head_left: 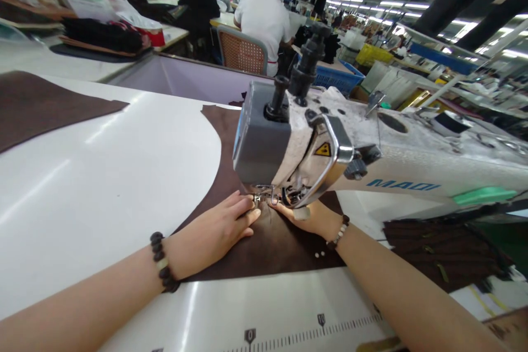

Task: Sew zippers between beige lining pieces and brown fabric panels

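A dark brown fabric piece (256, 247) lies under the head of a sewing machine (268, 132). My left hand (223, 228) rests on the cloth left of the presser foot (258, 197), its fingers stretched out and pressing down. From the other side my right hand (311, 217) reaches to the foot, its fingertips on the cloth and partly hidden behind the machine's metal guard (330, 159). Small creases show in the fabric between both hands. Two small white dots sit on the cloth near my right wrist.
Another brown piece (45, 104) lies at the table's left. Dark brown pieces (445, 253) are stacked at the right. A ruler scale (297, 335) runs along the front edge. Beyond the table a person in a white shirt (264, 22) sits on a chair (242, 50), near a blue crate (342, 77).
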`<state>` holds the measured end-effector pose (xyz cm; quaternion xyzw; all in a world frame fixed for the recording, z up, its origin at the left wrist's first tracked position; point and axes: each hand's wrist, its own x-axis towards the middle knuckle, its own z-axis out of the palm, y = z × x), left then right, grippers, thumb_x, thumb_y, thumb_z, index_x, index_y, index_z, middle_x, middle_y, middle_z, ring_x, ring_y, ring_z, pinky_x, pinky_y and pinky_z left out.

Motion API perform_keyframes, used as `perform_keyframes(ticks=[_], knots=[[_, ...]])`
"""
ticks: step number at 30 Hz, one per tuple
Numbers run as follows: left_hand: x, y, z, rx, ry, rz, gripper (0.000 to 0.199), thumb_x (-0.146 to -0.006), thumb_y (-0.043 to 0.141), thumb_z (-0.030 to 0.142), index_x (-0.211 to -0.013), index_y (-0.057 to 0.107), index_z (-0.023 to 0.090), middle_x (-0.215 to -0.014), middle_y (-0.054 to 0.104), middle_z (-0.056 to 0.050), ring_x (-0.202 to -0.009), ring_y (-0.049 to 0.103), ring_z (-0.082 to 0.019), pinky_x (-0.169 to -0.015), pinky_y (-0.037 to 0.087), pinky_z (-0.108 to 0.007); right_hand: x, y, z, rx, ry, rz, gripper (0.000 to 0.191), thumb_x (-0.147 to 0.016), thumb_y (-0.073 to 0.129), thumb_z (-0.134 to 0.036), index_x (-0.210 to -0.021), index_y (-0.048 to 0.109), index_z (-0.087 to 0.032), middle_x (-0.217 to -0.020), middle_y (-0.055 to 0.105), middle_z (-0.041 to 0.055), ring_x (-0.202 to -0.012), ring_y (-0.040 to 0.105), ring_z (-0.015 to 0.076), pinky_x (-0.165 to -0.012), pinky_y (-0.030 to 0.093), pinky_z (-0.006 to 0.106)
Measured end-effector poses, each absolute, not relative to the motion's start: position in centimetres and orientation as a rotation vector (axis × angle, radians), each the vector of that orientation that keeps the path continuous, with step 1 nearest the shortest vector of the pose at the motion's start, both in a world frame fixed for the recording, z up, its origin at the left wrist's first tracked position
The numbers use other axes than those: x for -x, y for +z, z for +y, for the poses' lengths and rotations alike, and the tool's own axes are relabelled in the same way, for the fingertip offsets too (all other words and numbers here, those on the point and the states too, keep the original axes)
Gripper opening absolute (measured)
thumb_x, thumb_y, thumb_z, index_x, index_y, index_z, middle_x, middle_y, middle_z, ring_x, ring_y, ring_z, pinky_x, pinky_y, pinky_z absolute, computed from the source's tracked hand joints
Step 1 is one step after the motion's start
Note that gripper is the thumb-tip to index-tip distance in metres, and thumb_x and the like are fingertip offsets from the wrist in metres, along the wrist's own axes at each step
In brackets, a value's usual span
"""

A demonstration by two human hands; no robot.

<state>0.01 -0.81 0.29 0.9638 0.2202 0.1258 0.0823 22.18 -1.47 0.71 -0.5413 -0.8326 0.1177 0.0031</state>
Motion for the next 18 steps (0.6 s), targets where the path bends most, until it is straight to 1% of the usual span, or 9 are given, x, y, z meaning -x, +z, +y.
perform_keyframes(ticks=[4, 8, 11, 14, 18], knots=[[-0.10, 0.31, -0.50, -2.865, 0.366, 0.669, 0.025, -0.093, 0.043, 0.025, -0.112, 0.055, 0.014, -0.111, 0.053, -0.011, -0.117, 0.043, -0.026, -0.104, 0.037, -0.046, -22.29, 0.73, -1.28, 1.737, 0.336, -2.691, 0.028, -0.089, 0.045, -0.020, -0.103, 0.068, -0.017, -0.105, 0.066, 0.0060, -0.087, 0.064, 0.0197, -0.080, 0.050, 0.029], [-0.12, 0.29, -0.39, -2.861, 0.353, 0.680, 0.022, -0.094, 0.043, 0.026, -0.107, 0.056, 0.014, -0.108, 0.053, -0.010, -0.116, 0.044, -0.025, -0.104, 0.037, -0.045, -22.41, 0.98, -1.39, 1.733, 0.324, -2.746, 0.026, -0.086, 0.045, -0.015, -0.092, 0.071, -0.017, -0.105, 0.066, 0.0075, -0.090, 0.064, 0.0235, -0.081, 0.050, 0.033], [-0.13, 0.41, -0.36, -2.862, 0.346, 0.682, 0.021, -0.094, 0.043, 0.025, -0.105, 0.056, 0.013, -0.107, 0.053, -0.010, -0.114, 0.045, -0.024, -0.104, 0.037, -0.044, -22.44, 1.08, -1.32, 1.708, 0.318, -2.776, 0.029, -0.085, 0.044, -0.012, -0.093, 0.071, -0.018, -0.099, 0.068, 0.0065, -0.091, 0.064, 0.0229, -0.081, 0.050, 0.032], [-0.17, 0.46, -0.27, -2.860, 0.360, 0.683, 0.021, -0.094, 0.042, 0.025, -0.103, 0.057, 0.014, -0.106, 0.053, -0.010, -0.113, 0.046, -0.024, -0.104, 0.037, -0.044, -22.43, 0.93, -1.07, 1.687, 0.325, -2.788, 0.030, -0.085, 0.043, -0.012, -0.094, 0.071, -0.019, -0.095, 0.069, 0.0059, -0.087, 0.065, 0.0211, -0.079, 0.051, 0.030], [-0.16, 0.21, -0.14, -2.858, 0.397, 0.674, 0.020, -0.094, 0.042, 0.026, -0.101, 0.057, 0.015, -0.108, 0.052, -0.009, -0.114, 0.045, -0.023, -0.105, 0.036, -0.044, -22.69, 0.62, -0.92, 1.682, 0.355, -2.788, 0.031, -0.085, 0.042, -0.012, -0.094, 0.071, -0.017, -0.095, 0.069, 0.0071, -0.087, 0.065, 0.0220, -0.081, 0.051, 0.031]])
